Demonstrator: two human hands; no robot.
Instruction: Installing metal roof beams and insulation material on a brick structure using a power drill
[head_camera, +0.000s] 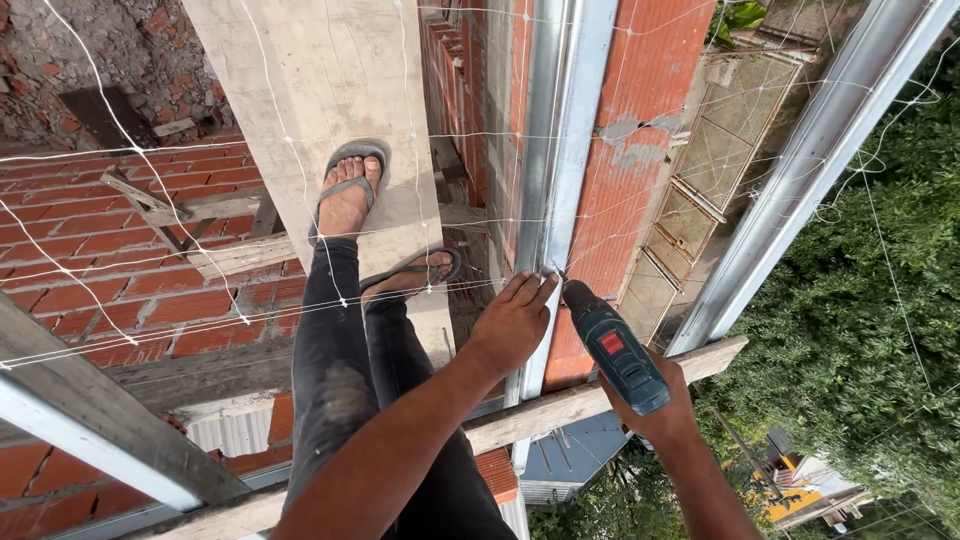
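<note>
At the centre of the frame the right hand (660, 405) is closed around the drill (615, 345), its tip against the metal post (560, 150), while the left hand (515, 320), fingers spread flat, presses on it; fastening seems in hand, needing steady pressure.

Soft, even daylight, sharp through most of the view

No hard shadows or glare; the metal post (553, 150) carries a pale sheen, straight edges bow near the corners, and the far ground below looks perhaps slightly soft.
</note>
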